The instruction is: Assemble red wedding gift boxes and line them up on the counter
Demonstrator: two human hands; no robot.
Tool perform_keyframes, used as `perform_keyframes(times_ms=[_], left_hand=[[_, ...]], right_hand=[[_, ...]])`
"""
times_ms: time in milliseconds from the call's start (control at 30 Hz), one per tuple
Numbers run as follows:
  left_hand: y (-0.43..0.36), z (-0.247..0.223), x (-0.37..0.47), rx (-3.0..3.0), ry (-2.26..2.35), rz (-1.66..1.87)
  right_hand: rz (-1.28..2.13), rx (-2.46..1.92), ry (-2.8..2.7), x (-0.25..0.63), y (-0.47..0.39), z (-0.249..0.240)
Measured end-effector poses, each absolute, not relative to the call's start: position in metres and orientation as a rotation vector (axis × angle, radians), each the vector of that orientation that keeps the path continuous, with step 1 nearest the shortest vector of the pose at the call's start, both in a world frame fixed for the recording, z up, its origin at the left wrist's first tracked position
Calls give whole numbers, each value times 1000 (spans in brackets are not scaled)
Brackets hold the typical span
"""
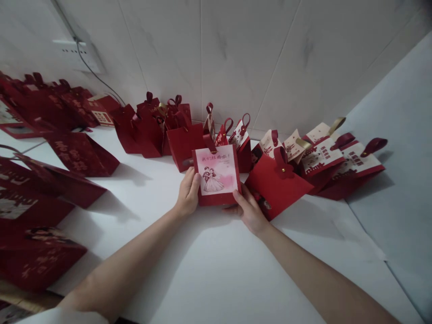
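Between my two hands is a red gift box (pixel 216 199) with a pink front panel that shows a drawn bride and groom; a dark red ribbon loop tops it. My left hand (pixel 189 191) is closed on the box's left side, thumb along the edge. At the lower right corner my right hand (pixel 249 208) grips it, thumb on the front and fingers behind. Right beside that hand leans a plain red gift box (pixel 281 184) with a ribbon loop and a gold stud. Behind the held box stands another red gift box (pixel 185 141).
More red and cream gift boxes (pixel 354 164) stand in a row along the tiled wall (pixel 236 58). Several others (pixel 84 153) crowd the left side of the white table (pixel 216 270). A power socket (pixel 79 56) with a cable is on the wall.
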State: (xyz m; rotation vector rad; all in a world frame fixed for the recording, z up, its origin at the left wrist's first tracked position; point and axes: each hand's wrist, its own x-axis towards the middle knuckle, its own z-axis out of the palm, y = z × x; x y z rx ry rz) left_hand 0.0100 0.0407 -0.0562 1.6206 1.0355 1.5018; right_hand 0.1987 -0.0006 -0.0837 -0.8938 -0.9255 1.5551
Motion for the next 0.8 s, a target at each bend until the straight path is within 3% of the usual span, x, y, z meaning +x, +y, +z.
perform_keyframes(times_ms=[367,800], left_hand=[[51,-63,9,1205,892,1255],[34,-58,19,1506,1108,1513]], right_hand=[[1525,-867,-920,200,0,-82],[1534,-818,-956,202,-2,-86]])
